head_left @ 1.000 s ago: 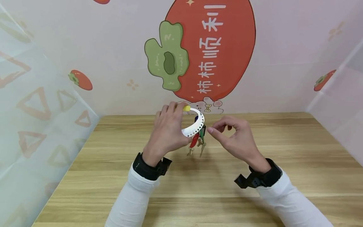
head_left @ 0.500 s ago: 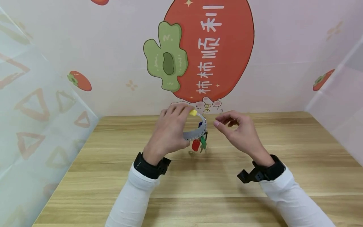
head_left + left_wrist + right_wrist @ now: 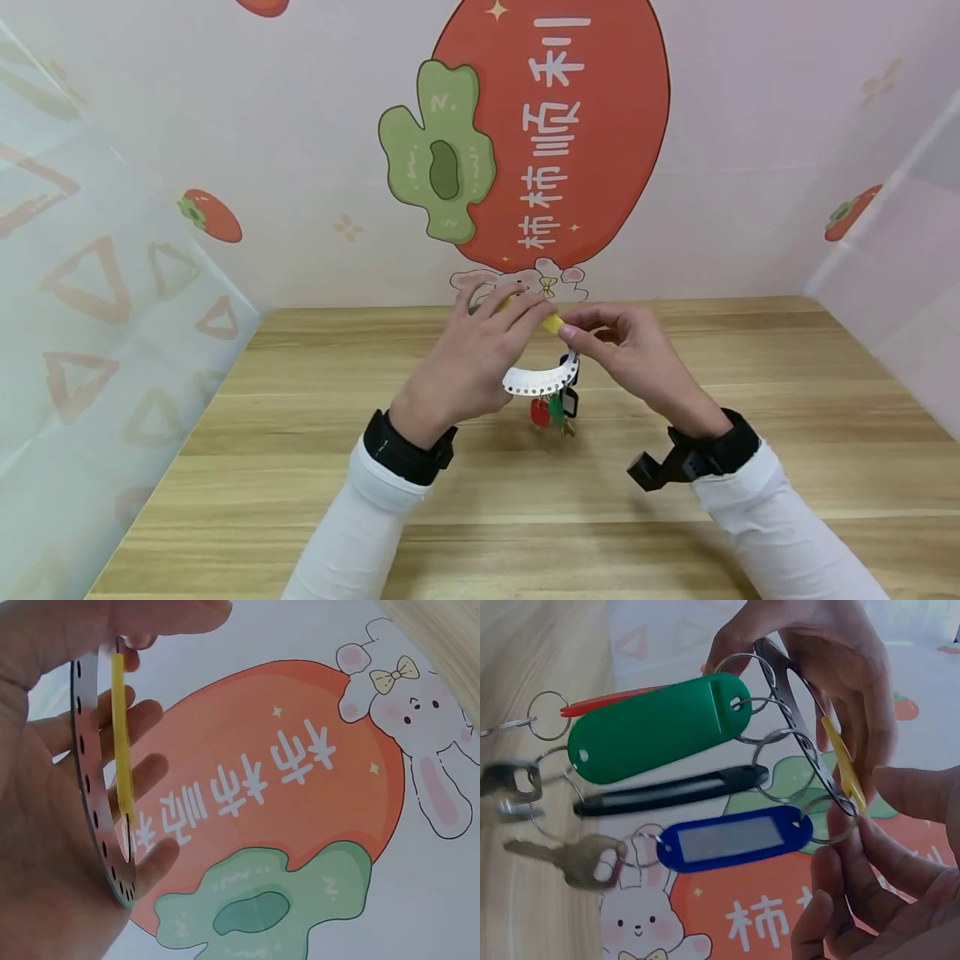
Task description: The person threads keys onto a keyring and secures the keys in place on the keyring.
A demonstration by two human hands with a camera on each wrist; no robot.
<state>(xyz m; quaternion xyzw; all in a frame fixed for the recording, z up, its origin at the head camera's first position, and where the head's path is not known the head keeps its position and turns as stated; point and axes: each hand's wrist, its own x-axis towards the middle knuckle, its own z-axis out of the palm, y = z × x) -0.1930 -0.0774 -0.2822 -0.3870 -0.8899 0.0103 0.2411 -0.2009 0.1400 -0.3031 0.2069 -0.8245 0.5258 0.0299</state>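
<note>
A curved, silver-white key holder (image 3: 540, 382) with a row of holes and a yellow grip (image 3: 121, 735) hangs between the two hands. My left hand (image 3: 474, 360) holds it, the plate running past the palm and the fingers reaching over the yellow grip. At the grip's right end, the thumb and forefinger of my right hand (image 3: 643, 358) pinch it. From split rings on the plate dangle a green key tag (image 3: 660, 727), a blue key tag (image 3: 735, 838), a black key tag (image 3: 667, 793) and a partly hidden red key tag (image 3: 615, 700). Keys (image 3: 591, 860) hang from them, some blurred.
Below the hands lies a wood-grain table (image 3: 525, 533). A backdrop (image 3: 300, 100) printed with a large red persimmon and a rabbit rises along the table's back edge. Pale side walls (image 3: 97, 350) flank the table. Each wrist wears a black camera strap (image 3: 405, 450).
My left hand has carried the key holder rightward and tilted it, so the tags hang farther right. My right hand first drew back slightly, and its fingertips now meet the yellow grip.
</note>
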